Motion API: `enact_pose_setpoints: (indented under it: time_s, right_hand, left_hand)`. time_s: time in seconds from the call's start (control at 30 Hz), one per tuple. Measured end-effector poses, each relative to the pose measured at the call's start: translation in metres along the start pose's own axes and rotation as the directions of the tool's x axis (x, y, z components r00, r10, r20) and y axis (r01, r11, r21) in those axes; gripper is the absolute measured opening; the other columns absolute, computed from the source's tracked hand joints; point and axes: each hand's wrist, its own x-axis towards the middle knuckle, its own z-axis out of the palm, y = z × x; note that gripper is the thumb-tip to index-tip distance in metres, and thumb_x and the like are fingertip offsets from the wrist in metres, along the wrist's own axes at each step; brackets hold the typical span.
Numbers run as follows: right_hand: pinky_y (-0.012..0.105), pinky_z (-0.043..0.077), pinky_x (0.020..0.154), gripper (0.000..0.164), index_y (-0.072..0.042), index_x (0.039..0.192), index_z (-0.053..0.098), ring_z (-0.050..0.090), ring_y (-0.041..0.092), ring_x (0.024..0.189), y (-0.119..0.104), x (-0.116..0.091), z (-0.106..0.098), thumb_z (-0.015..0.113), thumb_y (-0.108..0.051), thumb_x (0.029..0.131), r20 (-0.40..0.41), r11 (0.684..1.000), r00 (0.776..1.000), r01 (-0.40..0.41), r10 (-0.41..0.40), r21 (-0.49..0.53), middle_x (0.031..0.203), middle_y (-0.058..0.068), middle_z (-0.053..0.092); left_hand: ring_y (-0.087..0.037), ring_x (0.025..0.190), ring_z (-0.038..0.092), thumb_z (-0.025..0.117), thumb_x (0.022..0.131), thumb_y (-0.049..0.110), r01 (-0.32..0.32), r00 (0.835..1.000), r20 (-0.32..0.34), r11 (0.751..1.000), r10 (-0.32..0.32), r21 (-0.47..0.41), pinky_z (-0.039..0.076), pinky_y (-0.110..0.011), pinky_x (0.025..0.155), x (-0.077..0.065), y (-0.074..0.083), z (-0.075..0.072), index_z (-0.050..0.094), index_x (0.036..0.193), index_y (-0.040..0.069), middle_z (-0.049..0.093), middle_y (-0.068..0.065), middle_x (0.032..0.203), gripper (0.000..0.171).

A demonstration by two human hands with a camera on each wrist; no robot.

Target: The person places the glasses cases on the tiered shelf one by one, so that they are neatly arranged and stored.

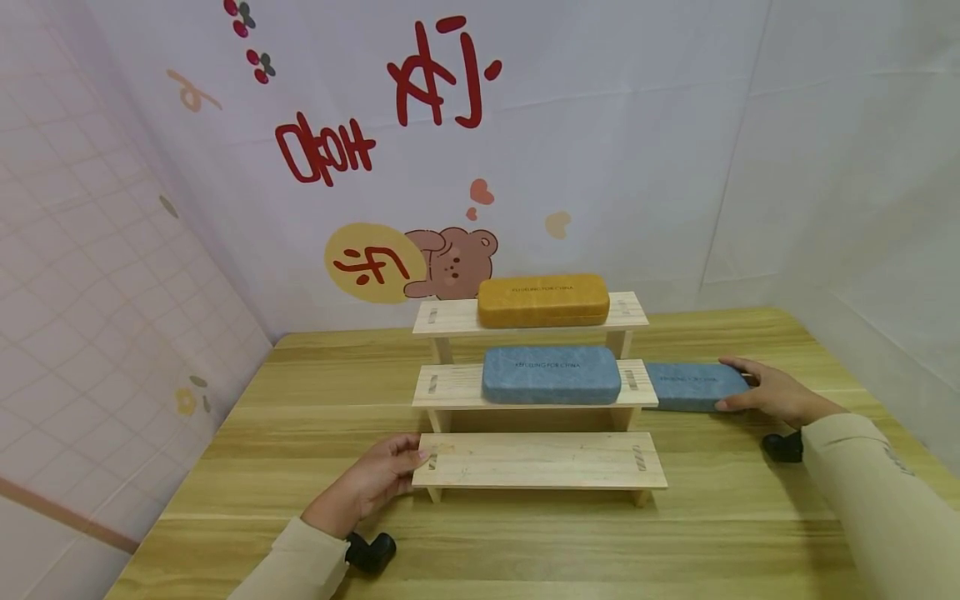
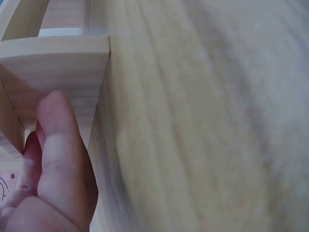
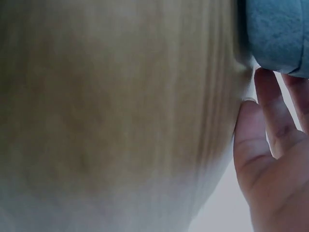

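A three-step wooden display stand stands on the table. My left hand holds the left end of its lowest step, thumb on the board's top edge. In the left wrist view, the fingers lie against the stand's pale end piece. At the right, my right hand grips the right end of a blue glasses case, partly hidden behind the middle step. The right wrist view shows its rounded blue end at the fingertips. Another blue glasses case rests on the middle step; a mustard-yellow one on the top step.
The wood-grain table reaches back to a white printed cloth with red characters and a bear. A pale gridded cloth hangs along the left. Small black devices sit at both wrists.
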Motion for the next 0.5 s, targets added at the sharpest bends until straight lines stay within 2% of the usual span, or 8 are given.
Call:
enact_pose_setpoints:
  time_s: [0.5]
  right_hand:
    - [0.073,0.029,0.092,0.086,0.008,0.148,0.020,0.017,0.067,0.126,-0.0046,-0.0022,0.0011,0.071,-0.022,0.086,-0.019,1.000,1.000,0.005,-0.004,0.024,0.144,0.047,0.009]
  left_hand:
    - [-0.014,0.091,0.061,0.053,0.100,0.011,0.012,1.000,-0.007,1.000,-0.012,-0.002,0.052,-0.029,0.078,-0.0001,0.0007,-0.0001,0.032,0.137,-0.017,0.056,-0.012,0.113,0.051]
